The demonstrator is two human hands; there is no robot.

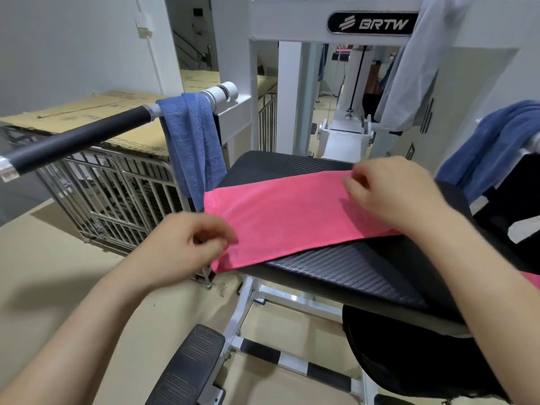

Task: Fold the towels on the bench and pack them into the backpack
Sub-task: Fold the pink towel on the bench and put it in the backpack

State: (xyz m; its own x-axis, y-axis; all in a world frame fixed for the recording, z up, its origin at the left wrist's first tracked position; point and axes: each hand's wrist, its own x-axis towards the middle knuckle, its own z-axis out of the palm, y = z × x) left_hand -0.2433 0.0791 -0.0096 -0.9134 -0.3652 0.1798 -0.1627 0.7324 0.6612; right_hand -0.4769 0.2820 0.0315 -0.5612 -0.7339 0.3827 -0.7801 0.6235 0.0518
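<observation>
Here, at far left, a black bar is jutting out over a wire cage, and a blue towel is hanging over the bar's inner end. Below it, the left hand is pinching the near left corner of the pink towel between thumb and curled fingers, where the cloth is drooping over the bench's left edge. The pink towel is lying flat as a long strip across the black bench. Further right, the right hand is pinching the towel's far right edge, fingers curled in. Above it, a grey towel is dangling from the white frame, and a second blue towel is lying bunched at far right. A black bag, seemingly the backpack, is sitting under the right forearm, just beside the bench; whether it is lying open I cannot tell.
</observation>
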